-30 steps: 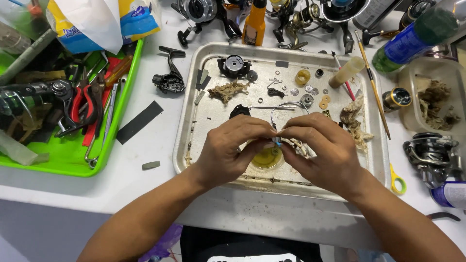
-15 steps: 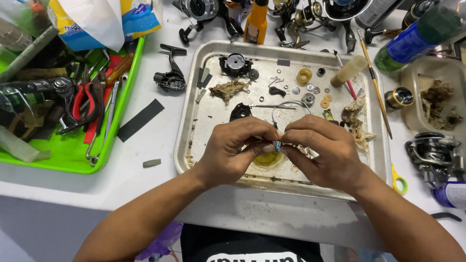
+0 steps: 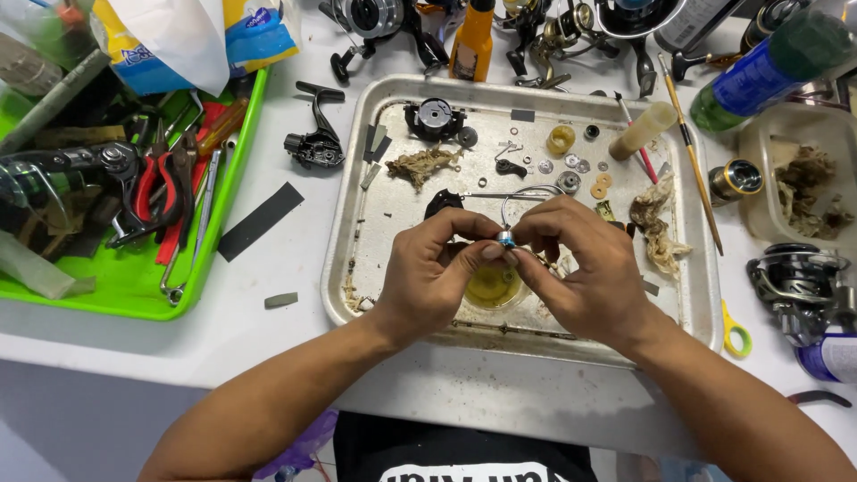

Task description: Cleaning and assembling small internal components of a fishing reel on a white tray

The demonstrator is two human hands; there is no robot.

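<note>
Both hands meet over the near middle of a dull, stained metal tray (image 3: 357, 268). The left hand (image 3: 433, 272) and right hand (image 3: 585, 268) pinch between their fingertips a small blue-and-silver part (image 3: 505, 238), from which a thin wire bail (image 3: 527, 196) arcs toward the far side (how the part joins the wire is hidden by the fingers). Just beneath the hands sits a round yellowish dish (image 3: 489, 287). Farther across the tray lie small washers, a black round gear housing (image 3: 435, 118) and greasy, frayed rags (image 3: 656, 223). To the left, off the tray, a black reel body (image 3: 315, 145) rests on the white table, beside a bright green plastic tray (image 3: 134, 286) crowded with red-handled pliers (image 3: 152, 192). At the far left stands a yellow-and-blue bag (image 3: 259, 36); at the far right, a green bottle with a blue label (image 3: 759, 76); at the far middle, an orange bottle (image 3: 473, 40).
</note>
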